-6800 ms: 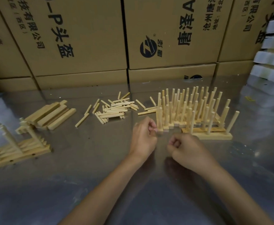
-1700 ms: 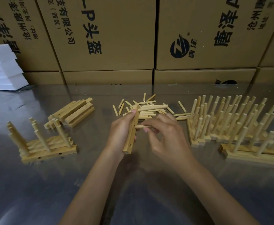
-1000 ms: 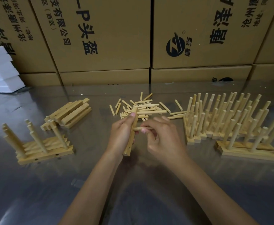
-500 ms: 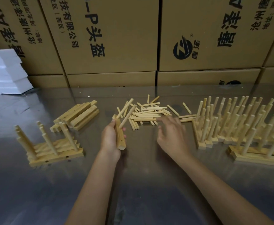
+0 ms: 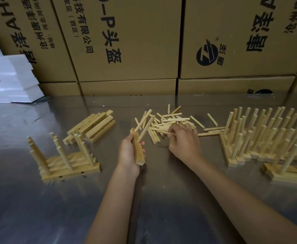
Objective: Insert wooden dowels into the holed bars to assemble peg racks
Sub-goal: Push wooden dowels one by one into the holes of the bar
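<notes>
With two dowels now seated in the bar that the left hand grips above the table, the right hand has dropped to the loose dowel pile, pinching the next one.

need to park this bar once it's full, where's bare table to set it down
Bare table lies near the person, between the forearms and in front of the left racks. Crowded: the dowel pile, the right racks, the bar stack.

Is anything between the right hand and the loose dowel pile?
Nothing visible: the right hand already rests on the loose dowel pile, fingertips on a dowel. The left hand holds the holed bar apart.
</notes>
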Available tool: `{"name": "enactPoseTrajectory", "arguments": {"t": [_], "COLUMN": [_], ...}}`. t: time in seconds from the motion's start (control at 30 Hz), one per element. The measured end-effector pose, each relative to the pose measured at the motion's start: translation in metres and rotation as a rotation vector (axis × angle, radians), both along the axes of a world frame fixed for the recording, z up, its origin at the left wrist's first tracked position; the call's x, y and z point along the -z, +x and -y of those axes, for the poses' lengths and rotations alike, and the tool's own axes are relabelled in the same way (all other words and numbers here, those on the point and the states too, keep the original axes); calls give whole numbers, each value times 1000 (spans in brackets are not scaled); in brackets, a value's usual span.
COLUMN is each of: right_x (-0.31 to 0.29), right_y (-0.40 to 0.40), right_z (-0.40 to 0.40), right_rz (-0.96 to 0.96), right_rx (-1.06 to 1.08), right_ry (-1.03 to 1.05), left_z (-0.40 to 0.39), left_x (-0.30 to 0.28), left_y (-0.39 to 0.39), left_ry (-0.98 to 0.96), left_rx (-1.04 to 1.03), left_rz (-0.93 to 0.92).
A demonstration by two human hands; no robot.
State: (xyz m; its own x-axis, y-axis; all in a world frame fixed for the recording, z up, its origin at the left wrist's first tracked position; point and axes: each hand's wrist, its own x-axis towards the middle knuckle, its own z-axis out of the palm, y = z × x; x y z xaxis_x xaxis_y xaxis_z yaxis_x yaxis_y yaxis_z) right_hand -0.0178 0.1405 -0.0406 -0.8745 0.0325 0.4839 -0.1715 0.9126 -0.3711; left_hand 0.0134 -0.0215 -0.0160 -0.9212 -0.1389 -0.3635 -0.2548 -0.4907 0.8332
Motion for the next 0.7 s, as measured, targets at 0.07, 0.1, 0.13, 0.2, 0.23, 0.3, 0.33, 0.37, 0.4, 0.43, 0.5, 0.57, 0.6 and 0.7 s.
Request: {"name": "enactPoseTrajectory", "arguments": {"t": [0.07,0.1,0.13,0.2,0.23,0.3,0.33,0.37,0.4,0.43,0.5,0.57,0.6,0.7], "right_x": [-7,-10,-14,-22,-26,-30,-31,-33,-34,-34,-33,-33,-33,-32], "right_y": [21,33,46,71,82,96,100,103,106,107,108,108,108,107], "right_z": [-3,-4,-6,-6,-4,1,3,6,7,6,4,3,3,1], "right_rz": [17,48,97,195,204,135,91,57,30,8,-29,-78,-97,-120], "right_rx": [-93,-157,-231,-381,-432,-459,-450,-435,-422,-418,-426,-452,-462,-472], "right_ry": [-69,-120,-198,-378,-429,-420,-383,-344,-311,-278,-190,-131,-114,-66], "left_z": [-1,-2,-3,-6,-8,-13,-15,-18,-20,-21,-23,-25,-26,-29], "left_x": [0,0,-1,0,0,0,0,1,0,0,-1,-2,-2,-2], "left_y": [0,0,1,2,3,4,5,6,8,9,10,10,10,12], "left_ry": [-1,-4,-9,-24,-32,-54,-63,-71,-80,-89,-103,-134,-151,-177], "left_rx": [6,7,6,-8,-22,-42,-44,-41,-39,-41,-49,-56,-59,-68], "left_rz": [-5,-8,-11,-24,-37,-73,-90,-102,-110,-117,-121,-127,-132,-157]}}
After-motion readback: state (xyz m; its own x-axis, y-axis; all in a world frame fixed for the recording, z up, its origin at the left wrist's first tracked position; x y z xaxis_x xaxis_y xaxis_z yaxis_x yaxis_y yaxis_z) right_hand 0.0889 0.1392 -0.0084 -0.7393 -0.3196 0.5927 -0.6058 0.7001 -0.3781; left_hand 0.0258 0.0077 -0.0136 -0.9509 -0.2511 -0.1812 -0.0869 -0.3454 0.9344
